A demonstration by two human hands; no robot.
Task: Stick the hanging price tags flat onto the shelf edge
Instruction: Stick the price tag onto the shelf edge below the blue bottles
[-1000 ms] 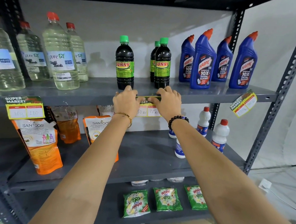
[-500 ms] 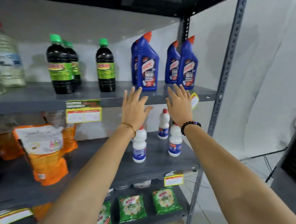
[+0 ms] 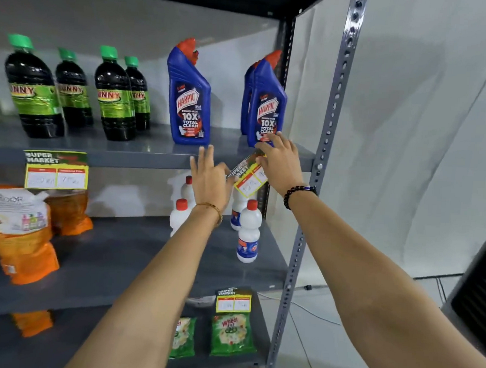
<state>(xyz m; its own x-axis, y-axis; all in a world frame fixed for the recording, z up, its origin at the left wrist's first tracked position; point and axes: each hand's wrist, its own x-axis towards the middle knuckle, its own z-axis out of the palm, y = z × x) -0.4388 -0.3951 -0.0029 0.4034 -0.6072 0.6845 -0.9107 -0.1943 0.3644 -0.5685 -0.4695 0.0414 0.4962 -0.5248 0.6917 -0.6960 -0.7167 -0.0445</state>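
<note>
A yellow-and-green price tag [image 3: 247, 175] hangs tilted from the grey upper shelf edge [image 3: 141, 161], near the right post. My left hand [image 3: 209, 179] is just left of it, fingers spread, thumb touching the tag's lower left end. My right hand [image 3: 279, 163] lies over the tag's upper right end with its fingers apart, reaching onto the shelf. Another price tag [image 3: 56, 170] sits straight on the same edge at the left. A third tag [image 3: 233, 300] hangs from the middle shelf's edge.
Blue cleaner bottles [image 3: 189, 96] and dark green-capped bottles [image 3: 115, 95] stand on the upper shelf. White bottles [image 3: 249, 234] and orange pouches [image 3: 22, 234] fill the middle shelf, green packets [image 3: 232, 335] the lowest. The perforated grey post [image 3: 327, 137] bounds the right side.
Both hands left the middle tag, which now sits flat, and moved right along the shelf edge. They have reached the tilted tag by the right post, and the view followed them.
</note>
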